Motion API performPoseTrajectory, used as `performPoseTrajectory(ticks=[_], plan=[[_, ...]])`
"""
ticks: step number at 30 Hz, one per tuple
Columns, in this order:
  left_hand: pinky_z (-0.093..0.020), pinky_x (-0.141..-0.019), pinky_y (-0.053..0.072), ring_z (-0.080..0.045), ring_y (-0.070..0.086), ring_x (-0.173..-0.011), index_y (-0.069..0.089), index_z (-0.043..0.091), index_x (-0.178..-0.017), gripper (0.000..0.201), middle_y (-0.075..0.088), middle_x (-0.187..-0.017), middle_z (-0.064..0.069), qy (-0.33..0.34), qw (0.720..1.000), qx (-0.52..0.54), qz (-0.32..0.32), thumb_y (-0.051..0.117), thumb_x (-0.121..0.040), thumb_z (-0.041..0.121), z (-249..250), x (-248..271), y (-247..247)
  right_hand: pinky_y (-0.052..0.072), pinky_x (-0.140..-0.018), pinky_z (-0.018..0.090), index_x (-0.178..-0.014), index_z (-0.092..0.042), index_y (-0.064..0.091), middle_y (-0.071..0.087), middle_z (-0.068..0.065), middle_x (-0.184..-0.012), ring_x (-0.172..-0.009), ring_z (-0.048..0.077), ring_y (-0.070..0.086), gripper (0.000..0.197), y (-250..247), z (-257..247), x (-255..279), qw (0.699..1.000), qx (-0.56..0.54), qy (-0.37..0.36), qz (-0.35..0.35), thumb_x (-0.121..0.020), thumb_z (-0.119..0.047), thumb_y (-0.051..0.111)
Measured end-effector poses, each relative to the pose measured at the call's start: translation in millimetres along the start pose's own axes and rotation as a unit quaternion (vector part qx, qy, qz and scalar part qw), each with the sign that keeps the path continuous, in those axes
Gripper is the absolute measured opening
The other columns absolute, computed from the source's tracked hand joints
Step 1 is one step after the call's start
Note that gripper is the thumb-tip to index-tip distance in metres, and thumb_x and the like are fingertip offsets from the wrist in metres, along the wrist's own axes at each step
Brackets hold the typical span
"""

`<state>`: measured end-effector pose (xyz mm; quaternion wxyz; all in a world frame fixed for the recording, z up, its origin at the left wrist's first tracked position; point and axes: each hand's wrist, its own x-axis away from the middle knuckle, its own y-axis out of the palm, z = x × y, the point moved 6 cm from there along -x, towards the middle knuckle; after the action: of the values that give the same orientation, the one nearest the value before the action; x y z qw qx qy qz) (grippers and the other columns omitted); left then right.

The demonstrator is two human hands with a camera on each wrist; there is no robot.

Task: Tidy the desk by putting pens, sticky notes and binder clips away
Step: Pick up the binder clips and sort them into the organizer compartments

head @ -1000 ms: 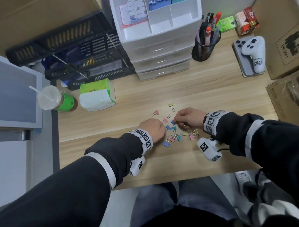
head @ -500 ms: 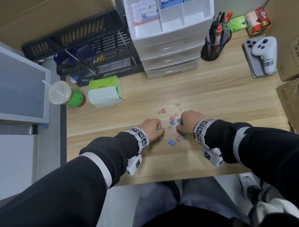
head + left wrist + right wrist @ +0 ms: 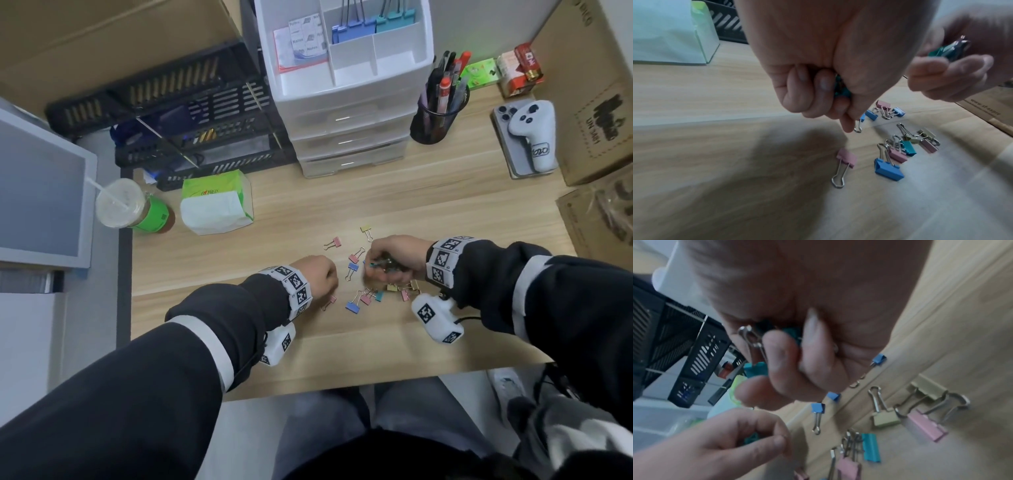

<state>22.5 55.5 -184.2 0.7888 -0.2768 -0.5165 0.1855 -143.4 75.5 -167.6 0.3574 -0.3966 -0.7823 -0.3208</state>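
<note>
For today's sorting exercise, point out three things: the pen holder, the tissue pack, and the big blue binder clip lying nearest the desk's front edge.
pen holder (image 3: 435, 123), head view, on its black mesh wall.
tissue pack (image 3: 215, 209), head view, on its white front.
blue binder clip (image 3: 889, 169), left wrist view, on its blue body.

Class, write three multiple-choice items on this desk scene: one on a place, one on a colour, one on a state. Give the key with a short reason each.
1. Where is the pen cup?
A. right of the drawer unit
B. on the tissue pack
C. on the floor

2. What colour are the clips in the right hand?
A. yellow
B. teal
C. black

3. How is the left hand?
A. flat on the desk
B. fingers straight
C. curled round a teal clip

Key: 1 A, the cup stands beside the unit's right wall. 2 B, teal shows between the fingers. 3 C, the left wrist view shows teal inside the fist.
</note>
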Motion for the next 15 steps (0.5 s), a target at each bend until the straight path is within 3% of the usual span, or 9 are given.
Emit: performPoseTrajectory(ticks=[3, 6, 9, 12, 14, 15], plan=[[-0.034, -0.073, 0.052, -0.028, 0.065, -0.081, 0.073, 0.007, -0.092, 0.037, 0.072, -0.086, -0.009, 0.0, 1.0, -0.018, 0.0, 0.049, -0.099, 0.035, 5.2, -2.2, -1.7, 0.008, -0.045, 0.023, -0.077, -0.008, 0.063, 0.058, 0.006, -0.058, -0.041, 0.014, 0.031, 0.031, 0.4, 2.4, -4.4, 0.998, 0.063, 0.011, -0.01, -0.096, -0.028, 0.05], [-0.035, -0.076, 0.051, -0.028, 0.063, -0.085, 0.068, 0.008, -0.096, 0.037, 0.07, -0.09, -0.008, -0.009, 1.0, -0.013, 0.021, 0.041, -0.101, 0.032, 5.8, -4.1, -4.9, 0.018, -0.038, 0.017, -0.099, 0.0, 0.067, 0.064, 0.001, -0.062, -0.042, 0.011, 0.042, 0.022, 0.0, 8.4, -6.0, 0.995, 0.102, -0.006, 0.007, -0.098, -0.01, 0.048], [-0.04, -0.084, 0.054, -0.028, 0.064, -0.091, 0.068, 0.012, -0.098, 0.035, 0.07, -0.098, -0.007, -0.018, 1.0, -0.012, 0.017, 0.038, -0.099, 0.03, 3.0, -4.1, -6.2, 0.032, -0.041, 0.02, -0.09, -0.008, 0.067, 0.062, 0.002, -0.062, -0.042, 0.013, 0.045, 0.022, -7.6, 14.1, -5.3, 0.984, 0.162, -0.01, 0.078, -0.098, -0.014, 0.047], [-0.039, -0.082, 0.054, -0.027, 0.065, -0.09, 0.07, 0.012, -0.098, 0.038, 0.071, -0.095, -0.006, -0.02, 1.0, -0.008, 0.007, 0.039, -0.099, 0.034, 1.1, -2.0, -5.9, 0.046, -0.058, 0.026, -0.083, -0.011, 0.067, 0.067, 0.001, -0.075, -0.06, 0.012, 0.056, 0.026, -10.9, 9.3, -1.1, 0.902, 0.406, -0.034, 0.143, -0.093, -0.026, 0.049], [-0.038, -0.081, 0.053, -0.028, 0.064, -0.088, 0.069, 0.009, -0.097, 0.039, 0.07, -0.094, -0.009, -0.023, 1.0, -0.007, 0.011, 0.039, -0.1, 0.033, 1.2, -1.2, -7.0, 0.043, -0.058, 0.025, -0.086, -0.017, 0.062, 0.064, -0.006, -0.076, -0.069, 0.003, 0.054, 0.019, -6.5, 12.0, 0.8, 0.847, 0.512, -0.024, 0.142, -0.092, -0.031, 0.051], [-0.037, -0.079, 0.053, -0.03, 0.063, -0.086, 0.069, 0.007, -0.094, 0.039, 0.069, -0.091, -0.01, -0.023, 1.0, -0.008, 0.013, 0.039, -0.1, 0.033, 1.3, -1.1, -7.5, 0.041, -0.058, 0.025, -0.083, -0.022, 0.057, 0.063, -0.008, -0.076, -0.071, 0.005, 0.055, 0.015, -4.8, 14.5, -0.2, 0.827, 0.545, -0.016, 0.141, -0.089, -0.035, 0.054]])
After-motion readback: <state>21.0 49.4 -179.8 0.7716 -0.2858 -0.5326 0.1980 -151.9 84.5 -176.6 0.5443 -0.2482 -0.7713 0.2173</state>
